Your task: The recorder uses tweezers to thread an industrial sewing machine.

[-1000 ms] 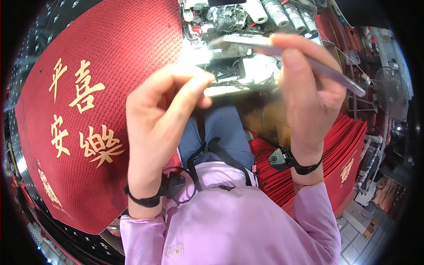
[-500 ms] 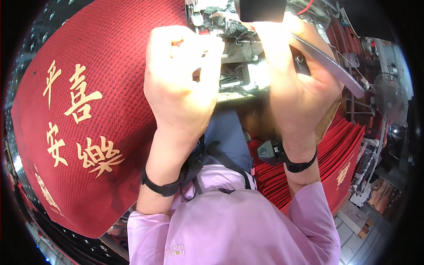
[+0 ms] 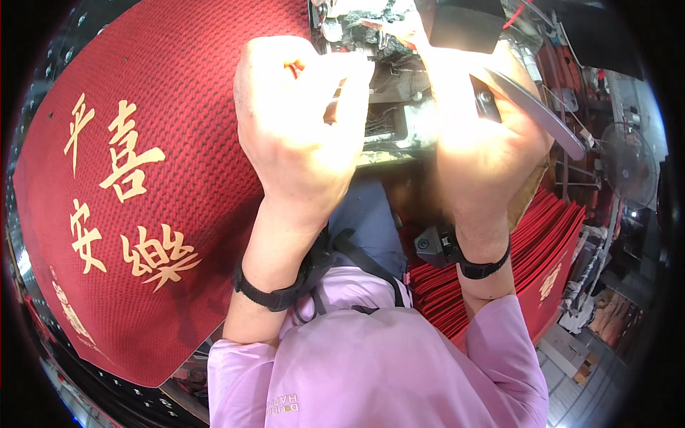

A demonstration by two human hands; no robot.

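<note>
My left hand (image 3: 296, 121) is closed, its fingers curled over the far right edge of a red ribbed mat (image 3: 193, 128) with gold characters. Bright light washes out its fingertips, so I cannot see what they pinch. My right hand (image 3: 478, 143) is also closed, beside a metal machine bed (image 3: 389, 118). A curved grey strip (image 3: 542, 114), like a long handle or lever, runs across its back edge. Next to it sits a dark piece with a screw (image 3: 486, 98). A black block (image 3: 467, 25) covers the space beyond my right fingers. What those fingers hold is hidden.
A stack of folded red mats (image 3: 492, 264) stands at my right, under my forearm. Farther right is a fan (image 3: 628, 160), with cables and a metal frame around it. Dark dotted surface (image 3: 75, 43) shows beyond the big mat's left edge.
My left hand has shifted slightly right, toward the machine bed. The black block appears lower and farther right. My right hand stays nearly in place, and the mat sits slightly more left.
</note>
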